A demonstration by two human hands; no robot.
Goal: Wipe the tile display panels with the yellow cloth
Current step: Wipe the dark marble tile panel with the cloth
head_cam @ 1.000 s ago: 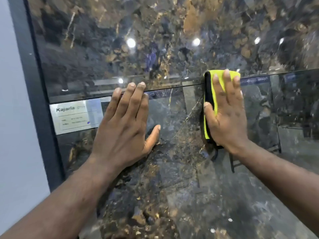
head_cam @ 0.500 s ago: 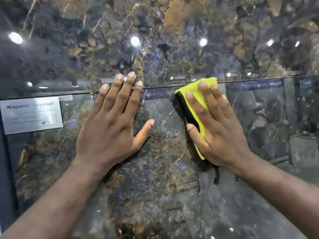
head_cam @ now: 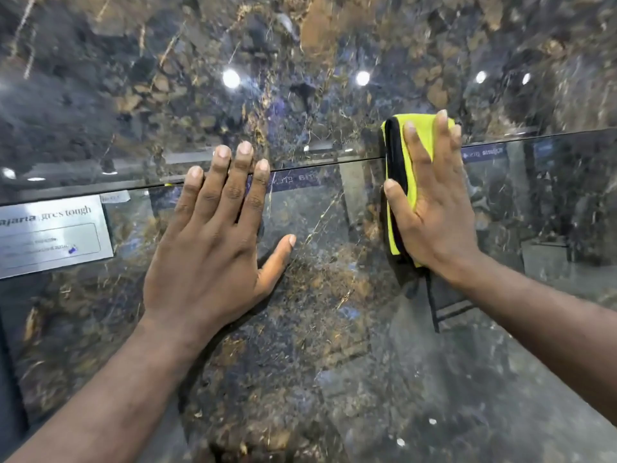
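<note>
A silver label plate (head_cam: 50,238) with printed lettering sits at the left edge. Up and to its right, round ceiling lights (head_cam: 231,78) show as a row of white spots reflected in the glossy tile display panels (head_cam: 300,362). Right of the plate's top edge, a blue sign strip (head_cam: 293,179) is reflected, its letters mirrored. Below the plate runs a dark frame edge (head_cam: 8,379).

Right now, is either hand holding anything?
Nothing gripped: the right hand presses the yellow cloth flat on the panel; the left hand rests bare.
</note>
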